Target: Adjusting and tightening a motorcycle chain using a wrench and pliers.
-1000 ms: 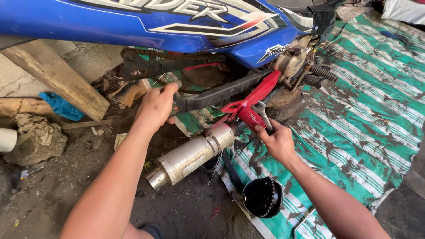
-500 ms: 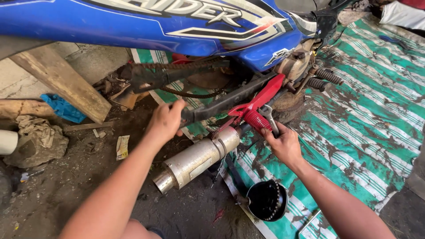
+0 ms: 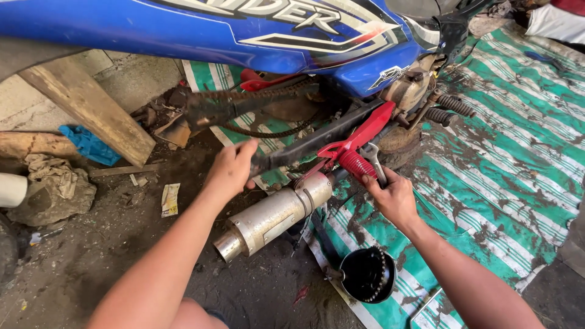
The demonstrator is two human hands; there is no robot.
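Left hand [image 3: 230, 170] closed around the end of a black swingarm bar [image 3: 317, 139] under the blue motorcycle body [image 3: 244, 36], fingers wrapped, just above the silver exhaust muffler [image 3: 274, 214]. Right hand [image 3: 393, 196] gripping a metal wrench [image 3: 373, 159], its head set against the red shock spring [image 3: 356, 163] beside the red bracket [image 3: 365, 128]. Drive chain [image 3: 256, 100] hanging behind the bar. Black round tub [image 3: 367, 275] on the striped green tarp [image 3: 499, 170] near the right forearm. Wooden plank [image 3: 85, 109], blue rag [image 3: 90, 145] well to the left on dirty ground.
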